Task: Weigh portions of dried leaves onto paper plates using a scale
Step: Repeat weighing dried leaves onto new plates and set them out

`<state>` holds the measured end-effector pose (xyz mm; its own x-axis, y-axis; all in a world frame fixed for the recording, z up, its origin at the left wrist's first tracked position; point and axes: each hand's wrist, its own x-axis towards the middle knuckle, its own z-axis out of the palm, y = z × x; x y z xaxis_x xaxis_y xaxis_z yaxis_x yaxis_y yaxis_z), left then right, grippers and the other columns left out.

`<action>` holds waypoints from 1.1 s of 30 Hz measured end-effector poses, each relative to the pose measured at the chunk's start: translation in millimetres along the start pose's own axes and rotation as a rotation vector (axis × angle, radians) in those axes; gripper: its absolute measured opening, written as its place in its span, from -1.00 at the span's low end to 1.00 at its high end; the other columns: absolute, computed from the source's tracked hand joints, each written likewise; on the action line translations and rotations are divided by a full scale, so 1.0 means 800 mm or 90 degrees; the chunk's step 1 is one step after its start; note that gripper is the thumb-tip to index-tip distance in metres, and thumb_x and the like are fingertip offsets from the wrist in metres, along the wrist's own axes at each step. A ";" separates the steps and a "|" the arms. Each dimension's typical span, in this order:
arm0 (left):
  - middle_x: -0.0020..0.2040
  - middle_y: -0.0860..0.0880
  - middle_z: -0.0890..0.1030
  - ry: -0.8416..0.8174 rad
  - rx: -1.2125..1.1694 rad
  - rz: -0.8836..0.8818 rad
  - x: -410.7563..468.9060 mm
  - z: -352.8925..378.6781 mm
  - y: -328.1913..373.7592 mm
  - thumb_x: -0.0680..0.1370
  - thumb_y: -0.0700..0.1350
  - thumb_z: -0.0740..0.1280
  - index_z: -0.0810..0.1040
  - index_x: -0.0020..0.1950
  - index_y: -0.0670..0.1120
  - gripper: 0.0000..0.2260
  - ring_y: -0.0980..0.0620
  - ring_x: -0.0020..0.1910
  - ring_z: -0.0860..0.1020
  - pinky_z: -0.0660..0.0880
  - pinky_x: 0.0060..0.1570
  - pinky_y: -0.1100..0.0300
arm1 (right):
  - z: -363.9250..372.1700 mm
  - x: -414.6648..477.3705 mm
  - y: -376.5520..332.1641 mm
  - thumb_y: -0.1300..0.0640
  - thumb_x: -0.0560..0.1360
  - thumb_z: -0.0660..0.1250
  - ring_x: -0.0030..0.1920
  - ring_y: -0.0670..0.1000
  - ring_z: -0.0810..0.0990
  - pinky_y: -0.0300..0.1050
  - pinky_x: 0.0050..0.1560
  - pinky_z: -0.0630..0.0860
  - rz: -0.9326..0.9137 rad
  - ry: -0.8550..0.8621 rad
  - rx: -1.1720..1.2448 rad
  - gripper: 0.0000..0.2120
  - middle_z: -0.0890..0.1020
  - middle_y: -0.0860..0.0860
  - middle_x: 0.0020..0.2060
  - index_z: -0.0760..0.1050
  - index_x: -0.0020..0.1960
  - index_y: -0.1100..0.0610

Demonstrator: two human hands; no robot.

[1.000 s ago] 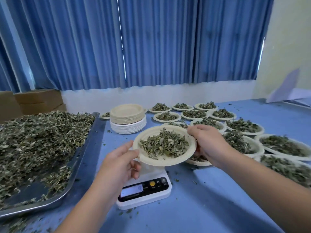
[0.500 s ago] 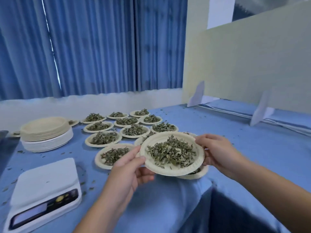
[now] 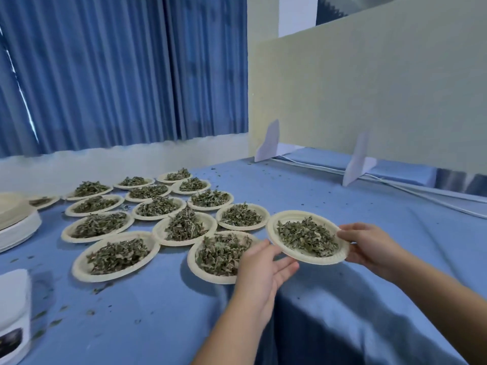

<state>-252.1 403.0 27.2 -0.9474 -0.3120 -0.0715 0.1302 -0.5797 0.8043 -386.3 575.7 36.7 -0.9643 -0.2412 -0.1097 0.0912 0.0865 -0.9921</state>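
Right hand grips the right rim of a paper plate, thumb on top and fingers curled beneath. Left hand is flat and relaxed, fingers straight, with its fingertips reaching under the plate's near-left edge. The plate carries a loose heap of dried leaves. It is low over the blue tablecloth, just right of the filled plates, which are laid in rows with some rims touching. Cannot tell whether it rests on the cloth. A stack of empty plates is cut off at the left edge. The white scale is at the lower-left corner, only partly in view. Leaf crumbs are scattered over the cloth. A blue curtain hangs behind. A beige partition stands on white feet at right, with a white cable running along its base.
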 end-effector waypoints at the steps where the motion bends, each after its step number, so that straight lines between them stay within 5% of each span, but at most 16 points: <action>1: -0.25 -0.04 0.70 0.011 0.003 -0.005 0.003 0.004 -0.008 0.57 -0.36 0.22 0.59 -0.03 -0.19 -0.83 -0.08 -0.20 0.70 0.63 -0.17 0.09 | -0.003 0.007 0.004 0.34 0.58 0.22 -0.51 0.00 0.56 -0.20 -0.48 0.55 0.004 0.007 -0.005 -0.92 0.58 0.17 -0.33 0.49 -0.02 0.28; 9: -0.06 -0.15 0.56 0.078 0.021 -0.063 0.027 0.022 -0.051 0.55 -0.39 0.18 0.54 -0.12 -0.19 -0.81 -0.17 -0.09 0.66 0.62 -0.16 0.10 | 0.005 0.043 0.025 0.31 0.61 0.22 -0.55 -0.08 0.56 -0.23 -0.52 0.55 0.022 0.031 0.041 -0.92 0.56 0.17 -0.31 0.46 -0.04 0.28; 17: 0.04 -0.22 0.52 0.103 0.007 -0.082 0.045 0.025 -0.057 0.55 -0.39 0.17 0.49 -0.04 -0.25 -0.87 -0.17 -0.09 0.65 0.62 -0.22 0.12 | 0.016 0.059 0.028 0.34 0.59 0.24 -0.50 -0.06 0.53 -0.23 -0.45 0.59 0.070 -0.005 0.065 -0.84 0.55 0.16 -0.33 0.46 0.15 0.34; 23: 0.20 -0.32 0.48 0.128 -0.010 -0.111 0.048 0.021 -0.060 0.55 -0.39 0.18 0.46 0.04 -0.31 -0.87 -0.18 -0.11 0.65 0.62 -0.23 0.12 | 0.015 0.061 0.029 0.30 0.59 0.24 -0.51 0.01 0.55 -0.19 -0.46 0.58 0.056 -0.036 0.018 -0.92 0.55 0.15 -0.38 0.49 0.02 0.31; 29: -0.05 -0.24 0.48 0.122 0.011 -0.169 0.039 0.018 -0.049 0.57 -0.33 0.19 0.43 -0.06 -0.30 -0.94 -0.15 -0.14 0.58 0.55 -0.20 0.11 | 0.007 0.061 0.032 0.20 0.57 0.25 -0.56 0.01 0.43 -0.22 -0.55 0.38 -0.003 0.079 -0.108 -0.90 0.51 0.13 -0.37 0.50 -0.03 0.23; 33: -0.10 -0.23 0.47 0.095 0.001 -0.213 0.018 0.011 -0.029 0.57 -0.29 0.23 0.42 -0.08 -0.24 -0.96 -0.16 -0.22 0.54 0.55 -0.27 0.09 | 0.033 0.044 0.019 0.25 0.55 0.24 -0.55 -0.01 0.36 -0.23 -0.55 0.29 -0.057 0.060 -0.067 -0.89 0.46 0.09 -0.40 0.53 -0.03 0.24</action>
<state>-271.7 418.8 12.9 -0.8843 -0.2110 -0.4164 -0.1809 -0.6675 0.7223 -412.3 543.2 16.2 -0.9870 -0.1606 -0.0092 -0.0187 0.1712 -0.9851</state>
